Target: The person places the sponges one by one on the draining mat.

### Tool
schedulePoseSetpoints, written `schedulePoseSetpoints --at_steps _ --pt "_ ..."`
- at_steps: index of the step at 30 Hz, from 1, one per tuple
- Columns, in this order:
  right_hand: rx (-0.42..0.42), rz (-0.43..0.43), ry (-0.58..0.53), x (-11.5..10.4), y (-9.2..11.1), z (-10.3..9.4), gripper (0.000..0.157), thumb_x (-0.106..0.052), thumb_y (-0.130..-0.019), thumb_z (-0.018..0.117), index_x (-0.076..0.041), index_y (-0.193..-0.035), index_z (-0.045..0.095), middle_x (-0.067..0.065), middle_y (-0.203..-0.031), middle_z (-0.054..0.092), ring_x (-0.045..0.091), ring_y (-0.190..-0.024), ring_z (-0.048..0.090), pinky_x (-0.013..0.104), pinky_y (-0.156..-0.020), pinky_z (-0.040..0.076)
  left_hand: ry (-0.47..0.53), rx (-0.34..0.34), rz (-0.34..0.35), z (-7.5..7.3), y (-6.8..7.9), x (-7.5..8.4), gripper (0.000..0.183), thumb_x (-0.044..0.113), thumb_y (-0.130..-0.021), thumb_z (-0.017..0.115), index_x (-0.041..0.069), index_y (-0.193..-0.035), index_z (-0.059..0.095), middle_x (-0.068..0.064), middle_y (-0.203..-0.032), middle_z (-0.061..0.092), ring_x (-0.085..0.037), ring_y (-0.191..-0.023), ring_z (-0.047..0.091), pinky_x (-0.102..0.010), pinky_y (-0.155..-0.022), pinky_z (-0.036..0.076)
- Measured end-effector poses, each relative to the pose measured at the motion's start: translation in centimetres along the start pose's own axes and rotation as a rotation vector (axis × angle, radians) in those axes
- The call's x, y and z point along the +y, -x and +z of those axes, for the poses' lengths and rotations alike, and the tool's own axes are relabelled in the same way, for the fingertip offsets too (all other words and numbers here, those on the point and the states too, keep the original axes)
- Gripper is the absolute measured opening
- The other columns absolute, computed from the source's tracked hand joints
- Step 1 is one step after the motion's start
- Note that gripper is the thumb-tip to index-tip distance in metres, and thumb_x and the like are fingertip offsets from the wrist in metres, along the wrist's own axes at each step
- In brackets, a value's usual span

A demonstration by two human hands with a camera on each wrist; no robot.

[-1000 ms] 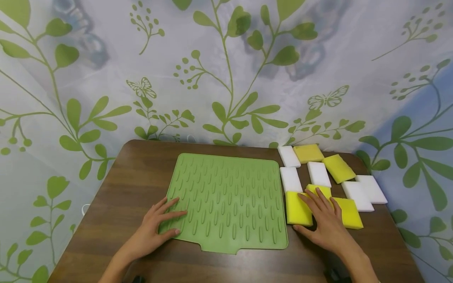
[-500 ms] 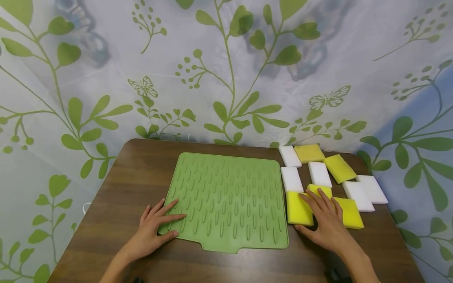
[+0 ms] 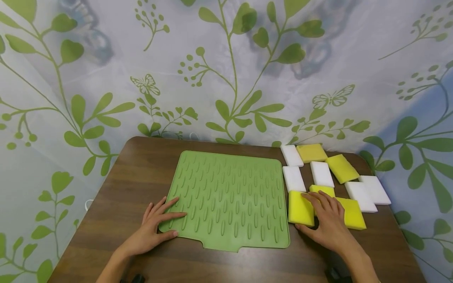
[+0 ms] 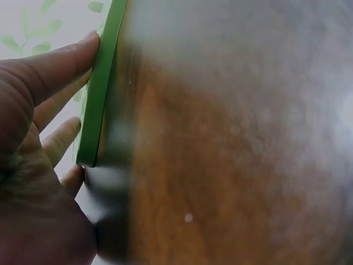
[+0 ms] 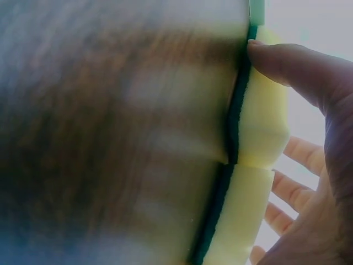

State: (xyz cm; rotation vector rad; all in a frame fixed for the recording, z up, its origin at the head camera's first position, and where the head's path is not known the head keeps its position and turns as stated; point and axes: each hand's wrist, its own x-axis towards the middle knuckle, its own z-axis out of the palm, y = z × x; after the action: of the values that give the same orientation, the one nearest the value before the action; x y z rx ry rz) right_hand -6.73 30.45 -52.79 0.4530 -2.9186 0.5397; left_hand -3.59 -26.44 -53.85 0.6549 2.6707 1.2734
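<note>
The left hand [image 3: 150, 230], fingers spread wide, rests on the left edge of the green mat [image 3: 226, 196], mid-frame; light, flat pressure should steady it best. The right hand [image 3: 330, 226], loosely curved, touches a yellow sponge [image 3: 300, 214] lower right; gentle fingertips would likely spare soft foam. White blocks [image 3: 294, 179] lie beyond.

The head camera looks forward and down from above the near side of the table [image 3: 138, 177], wide enough for the whole mat [image 3: 226, 200] and the backdrop [image 3: 166, 122]. Both wrist cameras look from very close and low, turned sideways; with the head view, the left shares the left hand [image 3: 152, 230] and mat edge, the right the right hand [image 3: 330, 226] and near yellow sponges [image 3: 299, 210].
</note>
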Motion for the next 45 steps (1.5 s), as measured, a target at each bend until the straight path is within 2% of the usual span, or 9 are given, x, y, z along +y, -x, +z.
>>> schedulePoseSetpoints --at_steps 9,22,32,39,45 --pt "0.007 0.016 -0.018 0.0 0.0 0.0 0.101 -0.042 -0.073 0.099 -0.018 -0.157 0.049 0.023 -0.156 0.046 0.049 -0.144 0.031 0.073 -0.107 0.021 -0.015 0.008 0.002 -0.1 0.1 -0.1 0.051 0.024 -0.096 0.082 0.027 -0.145 0.069 -0.018 -0.174 0.037 -0.033 -0.171 0.005 -0.087 -0.115 -0.005" --pt "0.023 0.001 -0.05 -1.0 -0.4 -0.6 0.094 -0.043 -0.074 0.097 -0.019 -0.153 0.053 0.021 -0.154 0.047 0.048 -0.144 0.031 0.071 -0.105 0.023 -0.001 0.01 -0.001 -0.4 0.2 0.2 0.051 0.022 -0.095 0.082 0.026 -0.145 0.07 -0.021 -0.174 0.036 -0.044 -0.169 0.007 -0.087 -0.116 -0.007" --pt "0.042 -0.013 -0.073 -1.6 -0.1 -1.0 0.089 -0.042 -0.073 0.098 -0.017 -0.147 0.056 0.02 -0.151 0.048 0.047 -0.139 0.035 0.071 -0.102 0.026 -0.013 0.019 0.017 -0.3 0.0 0.0 0.049 0.021 -0.096 0.081 0.027 -0.144 0.07 -0.019 -0.174 0.037 -0.035 -0.171 0.006 -0.086 -0.116 -0.005" --pt "0.045 -0.037 -0.081 -2.3 -0.4 -0.9 0.088 -0.044 -0.073 0.098 -0.018 -0.147 0.057 0.018 -0.149 0.049 0.046 -0.138 0.036 0.069 -0.102 0.027 -0.003 0.014 0.003 -0.3 0.2 0.3 0.05 0.022 -0.095 0.082 0.025 -0.144 0.07 -0.021 -0.173 0.037 -0.045 -0.168 0.008 -0.087 -0.116 -0.006" --pt "0.033 -0.04 -0.076 -2.7 -0.9 -0.6 0.089 -0.045 -0.074 0.098 -0.017 -0.147 0.056 0.018 -0.15 0.049 0.045 -0.14 0.036 0.069 -0.105 0.027 -0.006 0.011 0.004 -0.2 0.2 0.2 0.05 0.023 -0.096 0.082 0.026 -0.144 0.07 -0.019 -0.174 0.037 -0.046 -0.168 0.009 -0.087 -0.116 -0.005"
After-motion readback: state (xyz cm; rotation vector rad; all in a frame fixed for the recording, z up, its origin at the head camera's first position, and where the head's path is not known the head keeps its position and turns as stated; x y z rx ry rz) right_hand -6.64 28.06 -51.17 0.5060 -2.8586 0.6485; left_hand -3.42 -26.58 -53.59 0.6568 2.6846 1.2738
